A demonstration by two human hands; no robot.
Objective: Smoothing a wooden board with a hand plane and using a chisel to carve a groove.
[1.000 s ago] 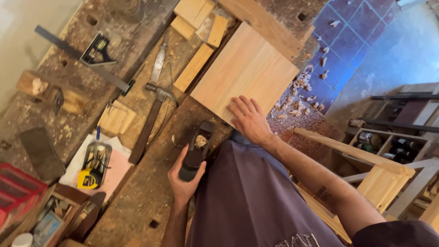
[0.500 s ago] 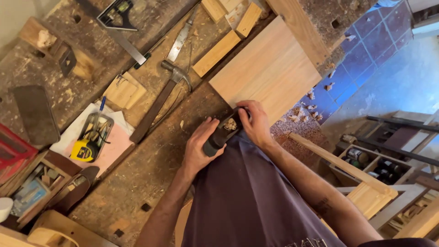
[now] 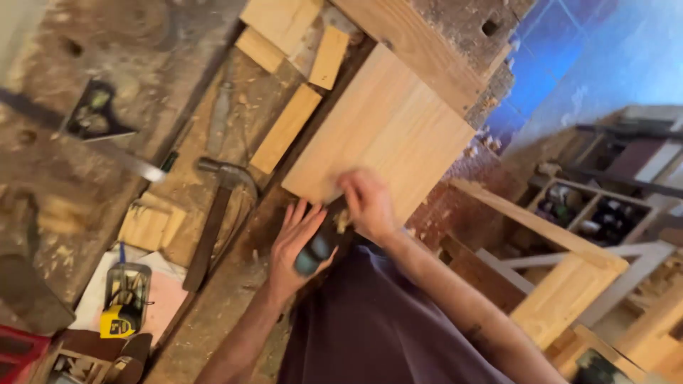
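Now both on the hand plane (image 3: 318, 245) at the pine board (image 3: 380, 135) edge: left hand (image 3: 297, 238) loosely cupping, right hand (image 3: 368, 206) gripping front

whole frame motion-blurred; hand plane (image 3: 318, 245) mostly hidden between left hand (image 3: 293, 245) and right hand (image 3: 366, 206); combination square (image 3: 92, 131) blade cut off at left edge

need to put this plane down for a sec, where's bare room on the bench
The broad pale board is bare above the right hand. A worn strip of workbench lies free between the hammer and the left hand. It is crowded at the wood offcuts up top, and lower left around the tape measure and papers.
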